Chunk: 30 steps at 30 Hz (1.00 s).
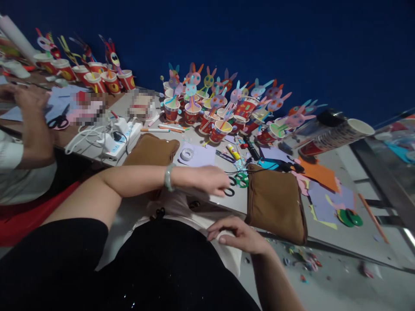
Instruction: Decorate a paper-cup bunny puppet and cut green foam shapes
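My left hand [212,180], a pale bangle at its wrist, hangs over the front of the table. Its fingers are loosely bent and slightly blurred, with nothing visible in them. Just beyond the fingertips are the black looped handles of scissors [230,191], beside green-handled scissors [241,179]. Low over my lap, my right hand [241,235] lies with thumb and fingers apart on pale cloth [235,259]. A brown zipped cushion-like pad [275,203] lies right of the scissors. A tape roll [187,154] rests on lilac paper [204,155].
Red paper cups with paper rabbits [193,112] crowd the back. A stacked-cup column [337,138] leans at right, near orange paper [319,172]. A power strip [123,142] with cables stands at left, near another person's arm [37,129]. Scraps [308,259] litter the floor.
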Motion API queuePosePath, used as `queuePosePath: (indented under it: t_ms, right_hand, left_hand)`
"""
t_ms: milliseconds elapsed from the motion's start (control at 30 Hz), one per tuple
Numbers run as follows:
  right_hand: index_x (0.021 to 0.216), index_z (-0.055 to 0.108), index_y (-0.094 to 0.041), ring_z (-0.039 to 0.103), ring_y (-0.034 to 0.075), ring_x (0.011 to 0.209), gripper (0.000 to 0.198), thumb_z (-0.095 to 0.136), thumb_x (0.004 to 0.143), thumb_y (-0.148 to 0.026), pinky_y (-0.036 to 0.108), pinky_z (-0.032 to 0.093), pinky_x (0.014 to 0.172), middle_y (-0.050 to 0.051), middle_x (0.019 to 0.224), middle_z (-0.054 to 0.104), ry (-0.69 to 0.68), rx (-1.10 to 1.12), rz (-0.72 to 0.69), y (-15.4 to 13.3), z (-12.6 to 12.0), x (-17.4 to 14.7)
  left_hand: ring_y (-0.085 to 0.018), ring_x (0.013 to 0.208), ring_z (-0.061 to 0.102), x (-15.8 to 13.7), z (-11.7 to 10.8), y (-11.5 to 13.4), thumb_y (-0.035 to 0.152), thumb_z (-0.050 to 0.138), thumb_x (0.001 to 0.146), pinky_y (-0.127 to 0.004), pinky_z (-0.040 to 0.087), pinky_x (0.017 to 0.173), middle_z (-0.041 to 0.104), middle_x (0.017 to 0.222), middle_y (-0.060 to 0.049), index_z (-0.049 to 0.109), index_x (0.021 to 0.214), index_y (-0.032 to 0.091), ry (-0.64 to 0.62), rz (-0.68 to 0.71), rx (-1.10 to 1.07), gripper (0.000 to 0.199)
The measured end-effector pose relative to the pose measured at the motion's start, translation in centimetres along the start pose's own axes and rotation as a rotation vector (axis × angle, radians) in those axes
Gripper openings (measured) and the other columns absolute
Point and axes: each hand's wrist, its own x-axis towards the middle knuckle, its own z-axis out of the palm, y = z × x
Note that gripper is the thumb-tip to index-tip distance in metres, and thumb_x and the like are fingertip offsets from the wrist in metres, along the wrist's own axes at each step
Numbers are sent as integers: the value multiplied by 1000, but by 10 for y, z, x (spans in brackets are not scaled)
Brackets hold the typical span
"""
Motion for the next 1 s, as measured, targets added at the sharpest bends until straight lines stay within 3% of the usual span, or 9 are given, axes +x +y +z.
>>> queuePosePath:
  t_ms: [133, 200, 333, 467, 700, 833, 1000]
  right_hand:
    - [110, 71, -19, 71, 20, 87, 31, 62, 91, -42, 32, 56, 79, 10, 99, 77, 374, -400, 108, -5, -24, -12]
    - [110, 71, -18, 71, 21, 81, 34, 57, 92, -43, 31, 54, 74, 11, 96, 77, 483, -610, 173, -4, -37, -11]
    - [113, 69, -17, 70, 22, 76, 36, 51, 92, -39, 31, 49, 69, 9, 88, 76, 576, -986, 334, 2, -56, 5]
    - [117, 67, -21, 70, 23, 81, 35, 51, 92, -38, 29, 43, 65, 8, 90, 77, 514, -1187, 479, -2, -67, 21]
    - [112, 65, -21, 70, 25, 87, 30, 55, 87, -35, 28, 38, 64, 10, 98, 77, 314, -1264, 641, -12, -83, 41]
    - [103, 67, -20, 71, 27, 86, 27, 55, 85, -36, 29, 36, 63, 11, 93, 76, 274, -1284, 690, -12, -89, 50]
    - [102, 67, -19, 71, 28, 88, 26, 55, 84, -34, 30, 37, 64, 13, 92, 75, 217, -1326, 693, -18, -92, 54]
  left_hand:
    - [-13, 74, 54, -14, -6, -51, 33, 68, 80, -24, 26, 63, 68, 82, -2, 72, 90, 17, -22, -232, 106, 20]
    - [-14, 81, 55, -16, 2, -61, 35, 71, 78, -24, 28, 66, 69, 94, -3, 70, 99, 17, -45, -236, 109, 28]
    - [-16, 89, 55, -9, 14, -65, 35, 72, 77, -24, 30, 68, 66, 106, -4, 65, 105, 16, -43, -192, 112, 35]
    - [-16, 88, 55, -1, 12, -63, 31, 75, 75, -25, 32, 68, 66, 102, -4, 67, 98, 16, -68, -171, 82, 29]
    - [-18, 85, 60, -3, 13, -52, 17, 62, 83, -28, 37, 71, 68, 96, -8, 68, 93, 13, -50, -141, 152, 12]
    - [-21, 87, 62, -9, 25, -46, 11, 43, 90, -32, 41, 72, 68, 101, -13, 66, 102, 12, 19, -166, 206, 26]
    - [-22, 89, 64, -14, 30, -48, 18, 51, 87, -32, 42, 70, 68, 102, -14, 64, 104, 10, -8, -135, 229, 22]
